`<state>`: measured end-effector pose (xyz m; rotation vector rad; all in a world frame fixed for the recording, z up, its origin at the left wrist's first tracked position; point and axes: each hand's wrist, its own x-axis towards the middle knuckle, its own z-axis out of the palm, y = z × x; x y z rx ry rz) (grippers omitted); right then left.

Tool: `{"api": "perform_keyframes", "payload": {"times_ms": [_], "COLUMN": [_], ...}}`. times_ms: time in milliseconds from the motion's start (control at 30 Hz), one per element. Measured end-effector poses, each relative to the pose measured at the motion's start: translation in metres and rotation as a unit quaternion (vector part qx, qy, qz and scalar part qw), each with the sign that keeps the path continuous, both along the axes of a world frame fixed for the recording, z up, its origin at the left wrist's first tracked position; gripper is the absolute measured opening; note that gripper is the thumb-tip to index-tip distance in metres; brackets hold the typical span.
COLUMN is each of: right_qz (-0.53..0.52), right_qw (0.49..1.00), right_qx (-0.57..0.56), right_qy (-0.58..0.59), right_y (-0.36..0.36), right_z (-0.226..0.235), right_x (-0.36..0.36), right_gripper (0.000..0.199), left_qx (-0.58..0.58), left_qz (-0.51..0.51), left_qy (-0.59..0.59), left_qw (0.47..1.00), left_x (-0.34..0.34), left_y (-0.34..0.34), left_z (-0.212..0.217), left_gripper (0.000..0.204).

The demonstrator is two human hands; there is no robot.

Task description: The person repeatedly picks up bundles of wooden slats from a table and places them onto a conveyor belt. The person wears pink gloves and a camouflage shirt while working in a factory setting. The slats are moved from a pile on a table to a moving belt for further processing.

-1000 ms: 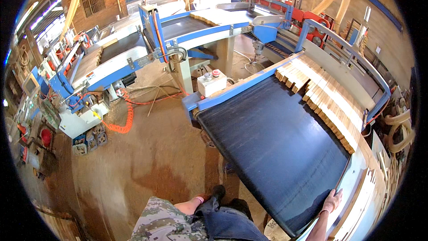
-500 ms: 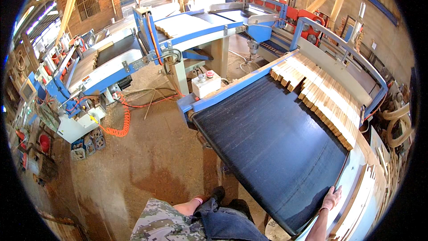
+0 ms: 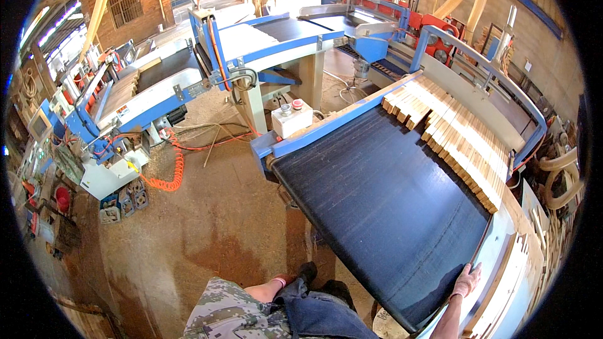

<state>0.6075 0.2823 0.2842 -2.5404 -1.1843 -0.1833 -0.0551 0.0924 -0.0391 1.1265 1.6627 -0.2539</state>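
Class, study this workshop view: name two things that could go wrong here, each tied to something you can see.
The right hand rests on the near edge of the dark conveyor belt; it might get pinched if the belt runs. The row of wooden slats lies packed along the far side and may jam. The left hand is out of view.

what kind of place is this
Most likely a woodworking or timber mill shop: a wide dark conveyor belt carries rows of short wooden slats, sawdust covers the floor, and the right hand rests at the belt's end.
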Motion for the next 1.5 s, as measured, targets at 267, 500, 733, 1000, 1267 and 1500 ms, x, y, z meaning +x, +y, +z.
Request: {"api": "perform_keyframes", "payload": {"times_ms": [267, 500, 733, 1000, 1267, 1500], "right_qz": [0.004, 0.002, -0.001, -0.003, 0.018, -0.023], "right_qw": [1.000, 1.000, 1.000, 1.000, 0.999, 0.999], "right_qx": [0.002, 0.007, 0.014, 0.002, 0.045, 0.030], "right_qy": [-0.005, -0.001, 0.012, 0.023, -0.001, 0.035], "right_y": [-0.002, -0.004, 0.002, -0.005, 0.002, -0.008], "right_z": [-0.002, 0.003, 0.005, 0.007, -0.003, 0.038], "right_x": [0.006, 0.003, -0.006, -0.011, -0.007, -0.032], "right_gripper": [0.066, 0.066, 0.066, 0.065, 0.068, 0.068], "left_qx": [0.011, 0.013, 0.003, 0.003, 0.010, -0.019], "left_qz": [0.007, 0.051, 0.059, 0.054, -0.114, -0.110], "left_qy": [0.016, 0.017, 0.022, 0.023, 0.018, 0.055], "left_qw": [1.000, 0.998, 0.998, 0.998, 0.993, 0.992], "left_x": [0.007, 0.007, -0.002, -0.004, -0.019, -0.021], "left_y": [0.002, 0.005, 0.000, -0.003, 0.004, 0.021], "left_z": [0.020, 0.033, -0.006, 0.003, 0.001, 0.020], "left_gripper": [0.064, 0.062, 0.072, 0.066, 0.059, 0.055]}}
